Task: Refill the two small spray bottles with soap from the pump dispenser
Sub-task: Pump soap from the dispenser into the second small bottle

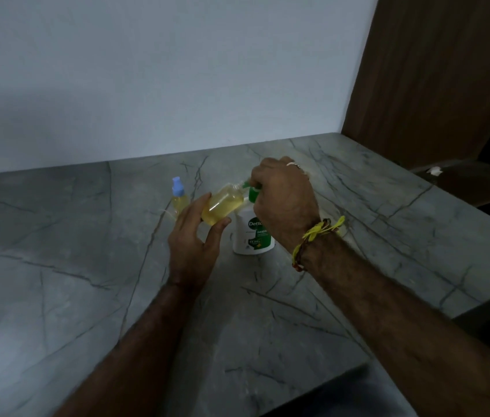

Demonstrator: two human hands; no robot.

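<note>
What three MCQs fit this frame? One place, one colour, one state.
1. Where is the capped small spray bottle?
A. on the grey marble counter
B. in a hand
C. on a shelf

2. What colour is its cap?
A. red
B. blue
C. black

3. How is the uncapped clear yellow bottle held?
A. upright
B. inverted
C. tilted, its neck at the green pump nozzle

Key: 1A, it stands on the counter left of the white pump dispenser; 2B, cap visibly blue; 3C, left hand tilts it while right hand covers the pump.
</note>
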